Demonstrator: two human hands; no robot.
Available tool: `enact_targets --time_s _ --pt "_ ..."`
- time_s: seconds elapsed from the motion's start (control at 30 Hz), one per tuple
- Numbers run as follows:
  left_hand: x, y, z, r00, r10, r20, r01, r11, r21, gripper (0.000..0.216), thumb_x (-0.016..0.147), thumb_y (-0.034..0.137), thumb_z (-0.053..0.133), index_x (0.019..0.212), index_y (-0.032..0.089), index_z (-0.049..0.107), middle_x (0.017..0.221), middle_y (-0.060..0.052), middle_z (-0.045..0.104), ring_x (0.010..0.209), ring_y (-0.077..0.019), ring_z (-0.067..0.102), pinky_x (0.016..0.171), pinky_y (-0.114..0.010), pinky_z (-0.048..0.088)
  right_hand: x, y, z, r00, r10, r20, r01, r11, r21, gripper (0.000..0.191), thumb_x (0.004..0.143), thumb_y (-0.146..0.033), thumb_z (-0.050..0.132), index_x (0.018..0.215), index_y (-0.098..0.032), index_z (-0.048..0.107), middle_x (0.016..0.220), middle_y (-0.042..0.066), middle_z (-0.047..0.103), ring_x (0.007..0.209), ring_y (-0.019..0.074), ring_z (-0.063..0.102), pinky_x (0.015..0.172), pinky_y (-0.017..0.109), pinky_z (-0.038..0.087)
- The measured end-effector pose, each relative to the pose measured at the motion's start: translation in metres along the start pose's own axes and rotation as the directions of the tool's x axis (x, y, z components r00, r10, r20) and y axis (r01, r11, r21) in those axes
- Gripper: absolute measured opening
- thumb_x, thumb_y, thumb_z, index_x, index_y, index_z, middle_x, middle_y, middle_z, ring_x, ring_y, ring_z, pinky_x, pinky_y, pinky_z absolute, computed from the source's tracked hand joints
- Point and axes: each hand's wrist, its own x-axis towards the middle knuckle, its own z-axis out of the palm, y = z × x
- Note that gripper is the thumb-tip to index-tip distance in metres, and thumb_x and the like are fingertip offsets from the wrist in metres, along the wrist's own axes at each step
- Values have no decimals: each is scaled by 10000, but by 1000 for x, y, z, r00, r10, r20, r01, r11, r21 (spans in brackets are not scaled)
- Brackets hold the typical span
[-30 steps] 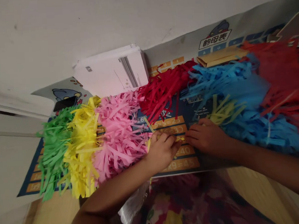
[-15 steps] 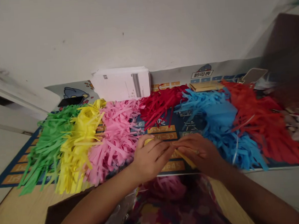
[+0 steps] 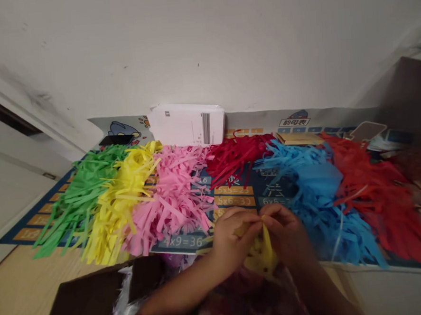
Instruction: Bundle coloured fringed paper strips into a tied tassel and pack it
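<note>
My left hand (image 3: pixel 233 237) and my right hand (image 3: pixel 284 233) meet at the near edge of the blue multiplication mat (image 3: pixel 234 194). Both are closed, pinching a bundle of yellow paper strips (image 3: pixel 264 251) that hangs down between them. Behind them lie piles of cut paper strips: green (image 3: pixel 79 194), yellow (image 3: pixel 123 196), pink (image 3: pixel 173 193), dark red (image 3: pixel 237 156), blue (image 3: pixel 315 184) and bright red (image 3: pixel 380 190).
A white box (image 3: pixel 189 124) stands against the wall behind the pink pile. A flat tan piece (image 3: pixel 298 138) lies behind the blue strips. A dark phone (image 3: pixel 115 140) lies at the mat's back left. A brown cardboard box (image 3: pixel 84 303) sits at lower left.
Both hands have come back toward me from the middle of the mat to its near edge, lifting the yellow strips off the mat. The view has tilted level.
</note>
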Motion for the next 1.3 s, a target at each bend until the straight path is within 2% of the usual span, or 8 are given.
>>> enact_targets --time_s 0.37,0.57,0.67,0.77,0.97,1.1,1.17,1.3 --pt "4 -15 11 999 49 -15 -50 992 -117 113 915 233 603 906 218 714 864 -44 774 828 -172 723 875 -361 569 5 5 7 965 -192 -178 150 963 -224 135 781 -297 727 692 -235 647 704 -3 584 665 149 542 622 269 468" --pt "9 -25 10 1000 1 -3 -2 992 -124 81 892 206 670 820 219 706 777 -3 756 773 -153 715 859 -333 548 7 -1 2 947 -307 -89 246 878 -409 110 856 -266 668 746 -254 661 732 -10 615 683 150 577 623 265 471" --pt "10 -27 6 993 -121 9 120 965 -234 98 852 202 710 756 209 688 736 3 743 751 -148 717 745 -266 565 36 -25 -33 933 -358 45 273 619 -736 134 897 -296 625 788 -246 686 789 12 680 752 173 633 700 290 497" --pt "9 -30 2 932 -356 70 353 845 -402 171 789 239 765 681 194 641 686 4 720 686 -147 710 648 -233 565 80 -44 -81 980 -174 101 97 -33 -995 185 930 -282 551 956 -217 722 964 66 742 882 208 683 763 313 501" --pt "11 -34 4 711 -611 348 688 503 -522 269 642 340 867 798 180 719 719 -11 736 636 -142 684 620 -239 542 127 -32 -113 997 41 64 73 -301 -951 147 879 -169 592 854 -164 736 870 123 743 791 238 692 659 299 445" --pt "15 -32 4 582 -629 515 769 219 -601 394 582 441 899 749 170 667 665 -1 708 575 -123 640 579 -236 506 116 -36 -97 996 81 47 72 -341 -937 147 888 -139 564 883 -128 710 929 161 722 796 249 689 633 301 433" --pt "17 -31 2 579 -624 525 766 194 -613 436 591 478 891 765 163 645 630 11 682 548 -105 607 562 -220 479 98 -45 -84 992 83 94 114 -278 -954 140 904 -157 555 930 -136 691 963 146 712 818 234 682 660 299 452" --pt "15 -31 -1 690 -605 396 712 470 -522 403 673 501 837 773 145 678 547 40 600 477 -70 508 495 -186 381 47 -49 -54 947 44 318 293 288 -912 83 897 -273 617 906 -219 680 875 39 712 786 180 670 700 273 508"
